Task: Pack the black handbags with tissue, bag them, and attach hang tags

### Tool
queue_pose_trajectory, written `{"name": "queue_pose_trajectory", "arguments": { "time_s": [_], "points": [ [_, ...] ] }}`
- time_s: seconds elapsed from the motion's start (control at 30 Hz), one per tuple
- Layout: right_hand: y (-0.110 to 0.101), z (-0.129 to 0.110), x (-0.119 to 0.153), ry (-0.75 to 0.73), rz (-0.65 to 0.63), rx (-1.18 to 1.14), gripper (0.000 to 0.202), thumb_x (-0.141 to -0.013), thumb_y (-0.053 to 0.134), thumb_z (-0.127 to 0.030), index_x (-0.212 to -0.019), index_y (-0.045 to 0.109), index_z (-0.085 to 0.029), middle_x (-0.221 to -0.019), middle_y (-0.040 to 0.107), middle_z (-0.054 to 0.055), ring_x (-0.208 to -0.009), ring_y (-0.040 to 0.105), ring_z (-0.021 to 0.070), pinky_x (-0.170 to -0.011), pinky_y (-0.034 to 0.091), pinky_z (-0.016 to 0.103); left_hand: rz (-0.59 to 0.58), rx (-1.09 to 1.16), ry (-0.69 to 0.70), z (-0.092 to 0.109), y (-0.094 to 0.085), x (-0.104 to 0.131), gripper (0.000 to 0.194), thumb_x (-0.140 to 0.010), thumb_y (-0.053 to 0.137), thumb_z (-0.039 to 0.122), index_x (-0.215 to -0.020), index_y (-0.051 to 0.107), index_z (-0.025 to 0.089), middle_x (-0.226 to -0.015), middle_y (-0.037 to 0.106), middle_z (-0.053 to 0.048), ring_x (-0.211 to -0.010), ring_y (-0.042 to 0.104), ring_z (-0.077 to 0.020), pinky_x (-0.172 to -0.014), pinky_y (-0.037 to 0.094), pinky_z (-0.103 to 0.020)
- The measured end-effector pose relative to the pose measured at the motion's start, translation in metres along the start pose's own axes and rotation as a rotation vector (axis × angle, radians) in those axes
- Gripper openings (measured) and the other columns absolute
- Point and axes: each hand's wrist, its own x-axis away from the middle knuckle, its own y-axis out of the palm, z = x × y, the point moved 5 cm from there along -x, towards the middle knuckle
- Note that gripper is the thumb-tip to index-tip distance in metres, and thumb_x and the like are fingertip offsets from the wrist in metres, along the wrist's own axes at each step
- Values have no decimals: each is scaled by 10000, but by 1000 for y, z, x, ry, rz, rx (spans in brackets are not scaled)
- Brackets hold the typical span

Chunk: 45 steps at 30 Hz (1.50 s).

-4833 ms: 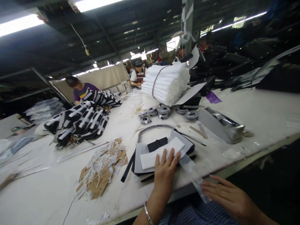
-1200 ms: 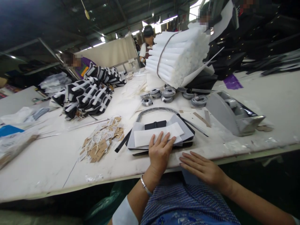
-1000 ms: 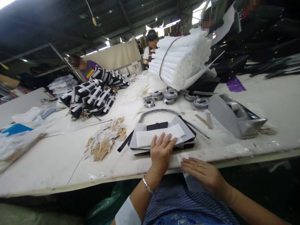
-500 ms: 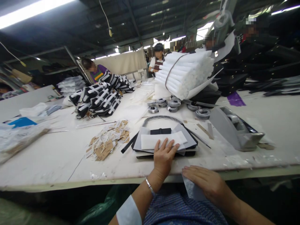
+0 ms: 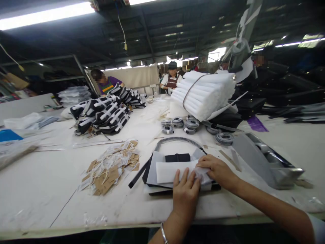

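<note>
A black handbag point(image 5: 147, 177) lies flat in front of me, its wrapped handle point(image 5: 175, 139) arched away from me. White sheets and a white foam strip point(image 5: 167, 172) lie over it, below a black band point(image 5: 177, 157). My left hand point(image 5: 186, 193) rests on the strip's near edge, fingers stretched out and slightly apart. At the strip's right end my right hand point(image 5: 219, 171) pinches a piece of clear plastic point(image 5: 201, 174), which lies against the strip and the bag. Its fingertips are partly hidden. A black strap point(image 5: 138, 174) sticks out at the bag's left.
Cardboard tags with strings point(image 5: 111, 169) are heaped to the left. A grey tape dispenser point(image 5: 266, 162) stands at the right. Coiled straps point(image 5: 191, 123) and a tied bundle of white foam rolls point(image 5: 203, 95) lie behind. Black-and-white bags point(image 5: 101, 113) are piled back left; co-workers stand beyond.
My right hand has come up from near my lap onto the bag, bringing the clear plastic with it. My left hand stays on the foam strip. The camera view has shifted.
</note>
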Motion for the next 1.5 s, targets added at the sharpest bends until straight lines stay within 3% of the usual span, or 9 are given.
{"name": "queue_pose_trajectory", "arguments": {
  "time_s": [0.13, 0.47, 0.63, 0.73, 1.0, 1.13, 1.33, 1.4, 1.5],
  "points": [
    [6, 10, -13, 138, -47, -55, 205, -867, 619, -306, -733, 744, -216, -843, 640, 41, -790, 609, 185, -728, 440, 305, 18, 45, -17, -1, 0, -1, 187, -1003, 515, 218, -1044, 697, 226, -1179, 741, -8, -1191, 650, -231, -1125, 420, -505],
    [14, 29, -24, 295, -63, -79, 245, -845, 657, -411, -727, 649, -196, -725, 648, 14, -668, 568, 168, -603, 373, 278, 9, 111, -35, -6, -2, -8, 261, -1029, 429, 233, -1128, 664, 176, -1086, 759, -21, -1078, 693, -157, -1120, 443, -364],
    [16, 30, -29, 277, -47, -107, 160, -865, 637, -359, -842, 578, -212, -699, 644, -19, -637, 576, 156, -600, 379, 268, -121, 15, -49, -6, -1, -13, 303, -1045, 381, 266, -1126, 673, 276, -1226, 703, -28, -1098, 664, -155, -1044, 504, -381],
    [14, 30, -31, 276, -16, -104, 162, -841, 652, -283, -938, 540, -216, -741, 652, -21, -675, 595, 161, -634, 391, 267, -162, -48, 43, -2, 1, -12, 332, -1046, 351, 277, -1108, 676, 261, -1378, 623, -34, -1170, 621, -185, -1031, 512, -403],
    [9, 26, -42, 299, 61, -83, 151, -794, 679, -159, -886, 566, -198, -663, 635, -29, -645, 591, 162, -622, 386, 261, -216, -83, 51, 0, 11, -8, 265, -989, 462, 179, -1165, 648, 245, -1255, 696, -11, -1129, 633, -225, -1020, 507, -455],
    [-24, 28, -14, 322, 179, -72, 110, -819, 682, -240, -914, 638, -206, -901, 718, 10, -753, 638, 161, -742, 462, 276, -339, -93, 91, -1, 9, -7, 375, -947, 486, 91, -1272, 593, 246, -1329, 659, -3, -1186, 612, -229, -1051, 486, -465],
    [-134, 87, 96, 619, 473, -8, 304, -913, 539, -415, -1102, 644, -200, -1172, 688, 110, -1049, 646, 262, -991, 465, 391, -364, -88, 111, -5, 9, -4, 463, -912, 499, 37, -1314, 579, 254, -1390, 617, -2, -1245, 578, -222, -1107, 436, -454],
    [-159, 116, 122, 748, 482, -49, 270, -871, 595, -424, -1003, 666, -199, -1067, 723, 112, -1048, 657, 290, -981, 495, 408, -355, -77, 105, -5, 10, -2, 464, -914, 493, 37, -1317, 581, 250, -1395, 614, -3, -1255, 570, -223, -1117, 423, -454],
    [-170, 154, 136, 902, 367, -227, 259, -801, 696, -449, -747, 669, -197, -791, 747, 96, -862, 714, 283, -832, 588, 388, -322, -70, 95, -6, 11, -1, 466, -910, 486, 28, -1303, 595, 254, -1387, 621, 7, -1251, 574, -220, -1116, 421, -446]
  ]
}}
